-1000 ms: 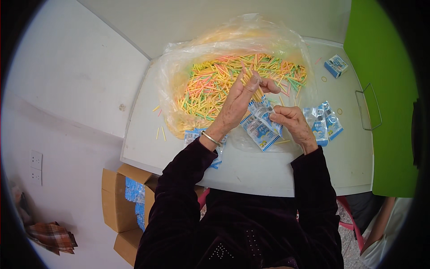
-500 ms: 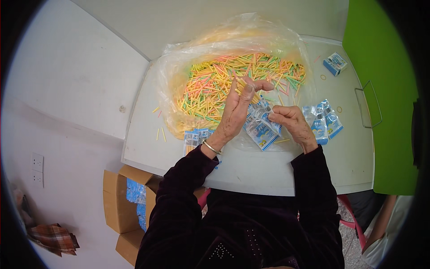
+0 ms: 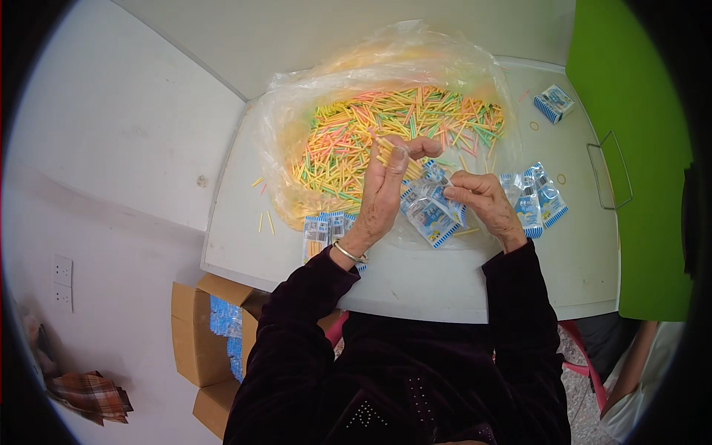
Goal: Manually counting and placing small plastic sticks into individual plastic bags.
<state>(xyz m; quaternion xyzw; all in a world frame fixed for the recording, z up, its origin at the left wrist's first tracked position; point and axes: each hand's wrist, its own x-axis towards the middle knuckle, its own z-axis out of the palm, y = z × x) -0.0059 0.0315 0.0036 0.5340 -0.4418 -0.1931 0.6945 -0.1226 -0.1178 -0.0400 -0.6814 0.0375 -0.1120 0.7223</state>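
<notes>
My left hand (image 3: 382, 194) is closed round a small bundle of thin yellow sticks (image 3: 391, 154), thumb pressed across them. In my right hand (image 3: 486, 204) a small blue-and-white plastic packet (image 3: 430, 211) is pinched near its upper edge, and the sticks' lower ends lie close to that edge. Whether any stick is inside the packet I cannot tell. Behind both hands spreads a heap of yellow, pink and green sticks (image 3: 408, 111) in a large clear plastic bag (image 3: 285, 111). Filled-looking packets (image 3: 316, 236) lie by my left wrist, partly hidden.
More blue packets (image 3: 535, 200) lie right of my right hand. A banded packet stack (image 3: 553, 103) sits at the far right, with rubber bands (image 3: 561, 179) nearby. A cardboard box (image 3: 191, 334) holding blue packets stands below the table's left edge. A green panel (image 3: 638, 148) bounds the right.
My left hand has shifted slightly left with the sticks, drawing a little away from the packet. My right hand stays almost still with its packet.
</notes>
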